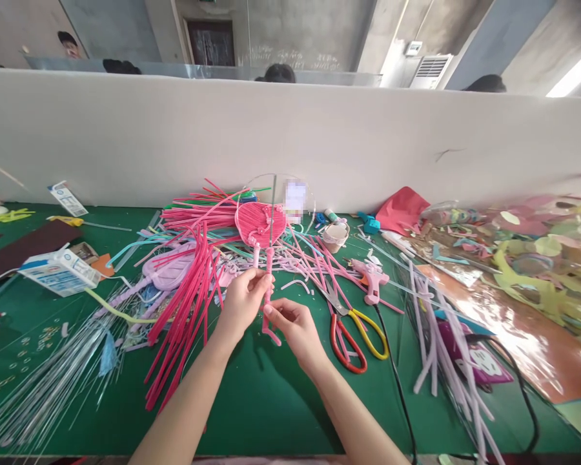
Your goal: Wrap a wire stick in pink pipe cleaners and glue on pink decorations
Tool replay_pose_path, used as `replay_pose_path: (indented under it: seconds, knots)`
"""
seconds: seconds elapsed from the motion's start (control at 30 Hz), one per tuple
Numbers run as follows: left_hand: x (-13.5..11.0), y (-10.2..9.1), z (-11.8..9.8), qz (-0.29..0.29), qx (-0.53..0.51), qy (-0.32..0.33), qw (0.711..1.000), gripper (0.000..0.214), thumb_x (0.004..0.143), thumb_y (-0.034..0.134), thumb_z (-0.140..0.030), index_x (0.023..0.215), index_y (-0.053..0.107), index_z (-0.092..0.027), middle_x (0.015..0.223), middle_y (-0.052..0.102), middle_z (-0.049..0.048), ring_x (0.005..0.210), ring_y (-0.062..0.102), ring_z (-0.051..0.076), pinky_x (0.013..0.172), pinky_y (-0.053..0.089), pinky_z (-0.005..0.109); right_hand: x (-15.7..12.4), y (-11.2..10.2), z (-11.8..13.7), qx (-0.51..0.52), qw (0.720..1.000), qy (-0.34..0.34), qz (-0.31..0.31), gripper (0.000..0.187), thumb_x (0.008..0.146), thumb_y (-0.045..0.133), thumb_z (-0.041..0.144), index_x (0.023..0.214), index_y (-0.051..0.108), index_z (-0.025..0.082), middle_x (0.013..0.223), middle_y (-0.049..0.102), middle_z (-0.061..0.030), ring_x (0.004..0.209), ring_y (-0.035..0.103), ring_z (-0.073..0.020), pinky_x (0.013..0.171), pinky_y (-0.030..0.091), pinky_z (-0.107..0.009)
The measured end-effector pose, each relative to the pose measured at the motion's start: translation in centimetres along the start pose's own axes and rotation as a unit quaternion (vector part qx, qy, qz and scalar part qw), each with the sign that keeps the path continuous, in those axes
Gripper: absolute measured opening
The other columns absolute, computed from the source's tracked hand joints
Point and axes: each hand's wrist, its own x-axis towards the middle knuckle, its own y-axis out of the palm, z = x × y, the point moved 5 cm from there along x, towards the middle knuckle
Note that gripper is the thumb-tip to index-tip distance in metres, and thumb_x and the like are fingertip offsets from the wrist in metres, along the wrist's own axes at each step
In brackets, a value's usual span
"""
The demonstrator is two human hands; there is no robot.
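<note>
In the head view, my left hand (246, 298) is closed on a thin stick wrapped in a pink pipe cleaner (270, 259). The bare grey end of the stick (274, 194) points up and away from me. Just below, my right hand (293, 326) pinches the same pipe cleaner, whose loose, bent tail hangs under the fingers. Beyond my hands lies a round pink fan shape (252, 219) made of pipe cleaners, partly behind the stick. Scissors (341, 316) with red and yellow handles lie open to the right of my right hand.
Bundles of red-pink pipe cleaners (188, 303) spread to the left, beside silvery wires (62, 381). On the right are a pink glue gun (375, 282) with a black cord, lilac pipe cleaners (428, 336) and paper scraps (537, 252). A white partition (174, 135) stands behind the green table.
</note>
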Motion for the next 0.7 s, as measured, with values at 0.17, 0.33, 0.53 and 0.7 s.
replay_pose_path:
  seconds: [0.17, 0.33, 0.53, 0.7]
  knots:
    - [1.5, -1.0, 2.1, 0.046, -0.135, -0.047, 0.989, 0.032, 0.071, 0.08, -0.043, 0.081, 0.066, -0.016, 0.069, 0.062, -0.0013, 0.062, 0.061, 0.013, 0.061, 0.051, 0.025, 0.4, -0.3, -0.7, 0.096, 0.99, 0.082, 0.058, 0.066, 0.083, 0.053, 0.073, 0.098, 0.074, 0.013, 0.084, 0.073, -0.0106, 0.072, 0.067, -0.0169, 0.067, 0.051, -0.028]
    - [2.2, -1.9, 3.4, 0.054, -0.201, -0.068, 0.976, 0.029, 0.069, 0.084, -0.035, 0.086, 0.07, -0.015, 0.069, 0.064, -0.0015, 0.06, 0.061, 0.01, 0.061, 0.051, 0.022, 0.5, -0.4, -1.0, 0.125, 0.983, 0.097, 0.087, 0.065, 0.087, 0.05, 0.069, 0.104, 0.074, 0.012, 0.095, 0.075, -0.0139, 0.08, 0.07, -0.0172, 0.069, 0.052, -0.025]
    - [2.0, -1.1, 3.7, 0.084, -0.234, -0.085, 0.965, 0.029, 0.07, 0.085, -0.03, 0.092, 0.075, -0.014, 0.089, 0.075, 0.0074, 0.077, 0.069, 0.017, 0.07, 0.055, 0.025, 1.1, 0.0, -1.6, 0.081, 0.991, 0.062, 0.084, 0.043, 0.076, 0.079, 0.044, 0.106, 0.072, 0.014, 0.091, 0.076, -0.0084, 0.076, 0.07, -0.0139, 0.067, 0.05, -0.022]
    - [1.6, -0.2, 3.4, 0.122, -0.257, -0.107, 0.953, 0.042, 0.083, 0.07, -0.049, 0.106, 0.073, -0.014, 0.104, 0.076, 0.0162, 0.091, 0.073, 0.027, 0.075, 0.057, 0.034, 1.5, -0.4, -1.8, 0.092, 0.992, 0.05, 0.065, 0.043, 0.076, 0.079, 0.044, 0.105, 0.071, 0.014, 0.081, 0.076, -0.006, 0.065, 0.07, -0.0129, 0.061, 0.05, -0.022]
